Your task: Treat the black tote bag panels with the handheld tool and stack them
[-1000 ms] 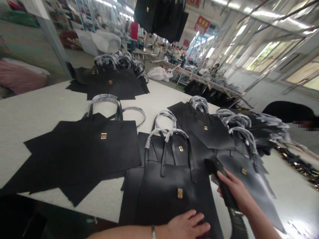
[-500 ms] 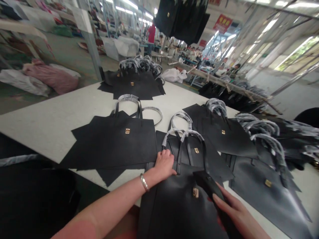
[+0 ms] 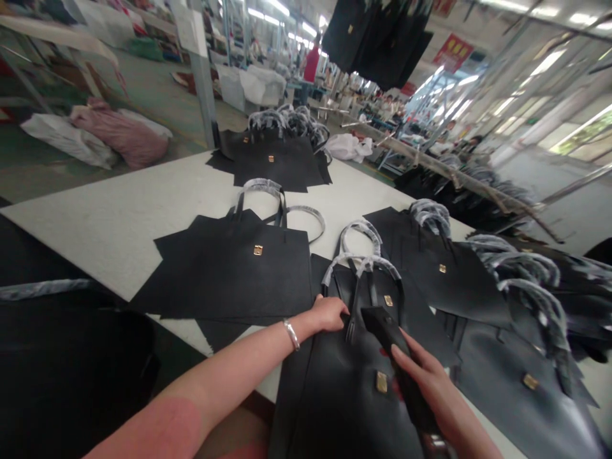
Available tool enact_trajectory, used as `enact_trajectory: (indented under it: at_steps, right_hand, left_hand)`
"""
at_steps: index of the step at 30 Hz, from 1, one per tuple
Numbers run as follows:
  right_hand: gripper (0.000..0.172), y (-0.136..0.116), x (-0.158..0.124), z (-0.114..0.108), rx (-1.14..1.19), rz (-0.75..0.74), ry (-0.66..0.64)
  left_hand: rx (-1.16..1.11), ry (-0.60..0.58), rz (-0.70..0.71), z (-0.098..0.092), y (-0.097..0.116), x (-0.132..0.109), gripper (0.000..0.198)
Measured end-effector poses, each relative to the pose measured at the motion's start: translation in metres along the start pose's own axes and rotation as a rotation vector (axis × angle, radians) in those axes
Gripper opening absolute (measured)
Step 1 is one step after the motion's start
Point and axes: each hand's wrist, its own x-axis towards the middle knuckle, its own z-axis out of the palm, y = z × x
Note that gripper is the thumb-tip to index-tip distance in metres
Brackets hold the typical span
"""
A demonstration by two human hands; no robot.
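Note:
A black handbag (image 3: 351, 395) with a gold clasp lies in front of me, its handles (image 3: 366, 261) wrapped in clear plastic. My left hand (image 3: 331, 313), with a silver bracelet at the wrist, is closed at the bag's top edge beside the handle base. Its fingertips are partly hidden. My right hand (image 3: 423, 373) grips a long black object with a blunt, wide end (image 3: 382, 322). What kind it is I cannot make out. That end hovers over the bag's upper part, above the clasp and near the handle straps; I cannot tell whether it touches.
On the white table (image 3: 105, 217), a fanned stack of black handbags (image 3: 224, 274) lies to the left, another stack (image 3: 282, 159) at the far end. More bags (image 3: 444, 280) lie on the right. Black pieces (image 3: 377, 41) hang overhead. A post (image 3: 201, 83) stands beyond the table.
The view has shifted, so the scene sits further right. My left hand has moved in toward the handle base and its fingers have curled. The black object's end has come closer to the straps.

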Motion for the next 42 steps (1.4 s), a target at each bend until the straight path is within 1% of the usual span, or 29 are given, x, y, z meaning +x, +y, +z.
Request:
enact_trajectory:
  at_steps: [2,4,5,7,9,13,14,15,17,18,19,22,23,24,27,29,31,33,35,37,38,40,42]
  right_hand:
    - [0.073,0.004,-0.005,0.0,-0.03,0.049,-0.078]
    - [0.074,0.008,-0.009,0.002,-0.05,0.064,-0.115]
    - [0.073,0.009,-0.01,0.004,-0.049,0.043,-0.107]
    - [0.074,0.008,-0.011,0.007,-0.039,-0.033,-0.05]
    - [0.077,0.006,-0.012,0.007,-0.042,-0.067,-0.021]
    - [0.084,0.004,-0.014,0.007,-0.095,-0.009,-0.118]
    - [0.083,0.003,-0.014,0.007,-0.099,-0.025,-0.108]
    - [0.083,0.001,-0.015,0.007,-0.099,-0.054,-0.07]
    - [0.083,-0.002,-0.016,0.006,-0.084,-0.104,0.042]
    - [0.084,-0.003,-0.017,0.005,-0.08,-0.103,0.071]
    - [0.085,-0.003,-0.019,0.004,-0.085,-0.083,0.068]
    - [0.086,0.002,-0.023,0.004,-0.114,-0.006,-0.056]
    - [0.087,0.004,-0.023,0.006,-0.122,-0.002,-0.085]
    - [0.086,0.006,-0.022,0.008,-0.125,-0.021,-0.085]
    - [0.084,0.005,-0.017,0.012,-0.098,-0.118,0.027]
    - [0.088,0.003,-0.018,0.011,-0.068,-0.129,0.096]
    - [0.093,0.004,-0.023,0.007,-0.062,-0.076,0.107]
    - [0.094,0.012,-0.031,0.001,-0.089,-0.025,0.085]
    - [0.092,0.025,-0.039,-0.005,-0.136,-0.005,0.041]
    - [0.089,0.036,-0.045,-0.008,-0.189,0.004,-0.008]
    - [0.087,0.039,-0.048,-0.007,-0.214,0.006,-0.03]
    - [0.081,0.042,-0.05,-0.003,-0.241,0.01,-0.065]
    - [0.079,0.039,-0.05,0.005,-0.234,0.014,-0.103]
  left_hand:
    - [-0.032,-0.012,-0.007,0.0,0.0,0.0,0.028]
    - [-0.057,-0.019,-0.008,0.001,0.0,0.0,0.024]
    - [-0.069,-0.02,-0.009,0.001,0.0,0.0,0.023]
    - [-0.096,-0.022,-0.01,0.001,-0.001,-0.001,0.024]
    - [-0.125,-0.025,-0.013,0.001,-0.002,-0.001,0.027]
    - [-0.167,-0.042,-0.009,0.002,-0.003,-0.001,0.026]
    - [-0.176,-0.045,-0.01,0.003,-0.004,0.0,0.026]
    - [-0.186,-0.047,-0.013,0.003,-0.004,0.0,0.026]
    - [-0.212,-0.045,-0.021,0.004,-0.006,0.0,0.029]
    - [-0.227,-0.043,-0.021,0.004,-0.006,0.0,0.03]
    - [-0.24,-0.041,-0.017,0.004,-0.007,-0.001,0.03]
    - [-0.264,-0.039,0.006,0.005,-0.008,-0.001,0.025]
    - [-0.267,-0.037,0.013,0.006,-0.008,-0.001,0.024]
    - [-0.271,-0.035,0.016,0.007,-0.009,0.0,0.023]
    - [-0.31,-0.027,0.019,0.007,-0.01,0.003,0.028]
    - [-0.353,-0.016,0.036,0.005,-0.013,0.0,0.035]
    - [-0.384,0.026,0.059,0.001,-0.016,-0.008,0.04]
    - [-0.397,0.106,0.063,0.0,-0.021,-0.021,0.044]
    - [-0.4,0.189,0.036,0.003,-0.025,-0.036,0.046]
    - [-0.435,0.259,-0.006,0.01,-0.028,-0.049,0.046]
    - [-0.502,0.293,-0.028,0.015,-0.03,-0.054,0.045]
    - [-0.707,0.347,-0.066,0.025,-0.031,-0.061,0.043]
    - [-0.894,0.364,-0.089,0.034,-0.031,-0.063,0.039]
